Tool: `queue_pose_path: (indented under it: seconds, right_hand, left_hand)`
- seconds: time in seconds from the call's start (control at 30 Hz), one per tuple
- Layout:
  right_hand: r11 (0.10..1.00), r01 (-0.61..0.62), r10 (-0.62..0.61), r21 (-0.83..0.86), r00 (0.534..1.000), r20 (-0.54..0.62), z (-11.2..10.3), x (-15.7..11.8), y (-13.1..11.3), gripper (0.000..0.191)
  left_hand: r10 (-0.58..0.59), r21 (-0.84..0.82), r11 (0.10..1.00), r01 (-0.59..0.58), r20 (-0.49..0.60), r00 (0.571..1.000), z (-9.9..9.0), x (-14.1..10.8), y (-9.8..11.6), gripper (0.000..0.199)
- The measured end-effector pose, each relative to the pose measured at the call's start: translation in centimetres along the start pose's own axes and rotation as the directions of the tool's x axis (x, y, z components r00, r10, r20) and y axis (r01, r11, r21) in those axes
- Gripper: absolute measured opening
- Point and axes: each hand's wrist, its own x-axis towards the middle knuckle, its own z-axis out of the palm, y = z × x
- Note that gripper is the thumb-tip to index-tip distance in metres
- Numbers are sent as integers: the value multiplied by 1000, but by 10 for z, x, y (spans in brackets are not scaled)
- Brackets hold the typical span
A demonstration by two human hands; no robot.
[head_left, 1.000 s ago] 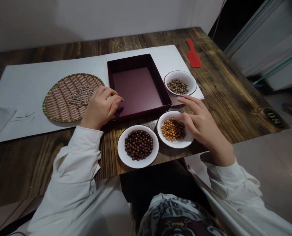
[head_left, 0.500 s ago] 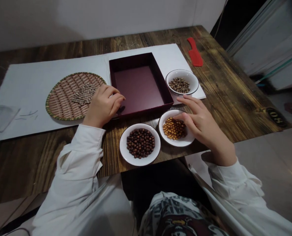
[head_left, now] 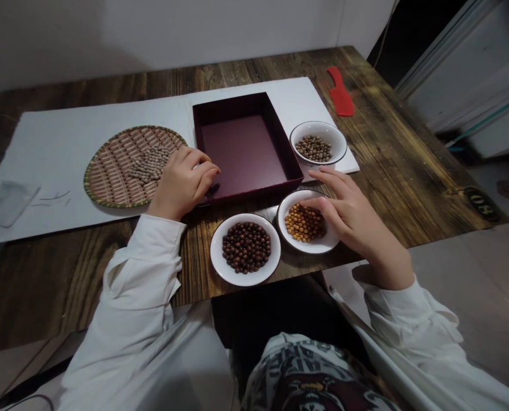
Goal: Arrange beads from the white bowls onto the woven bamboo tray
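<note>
Hands apart: your left hand [head_left: 181, 182] is curled at the rim of the maroon tray [head_left: 254, 194], just beside the basket [head_left: 104, 182] of grey beads [head_left: 149, 164]. Your right hand [head_left: 348, 220] arches over orange beads [head_left: 304, 224] in a dish [head_left: 309, 246]. Whether either holds a bead: cannot tell.

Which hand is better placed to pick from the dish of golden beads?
Right, probably: the right hand curves over the white dish, its fingers at the golden beads; the left hand sits farther off, beside the maroon box.
</note>
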Motion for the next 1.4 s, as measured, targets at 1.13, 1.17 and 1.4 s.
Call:
queue_pose_path:
  seconds: [1.13, 1.17, 1.4]
  right_hand:
    - [997, -77, 76, -30, 996, -35, -2, -10, 2, 39]
    - [997, -76, 75, -30, 997, -37, -1, -9, 2, 39]
    - [997, -65, 63, -36, 997, -46, 1, -7, 0, 38]
  left_hand:
    - [-18, -55, 998, 20, 36, 999, -4, 1, 2, 50]
    - [-19, -56, 998, 21, 36, 999, -4, 1, 2, 49]
    - [-10, -3, 1000, 10, 16, 1000, -2, 1, 1, 48]
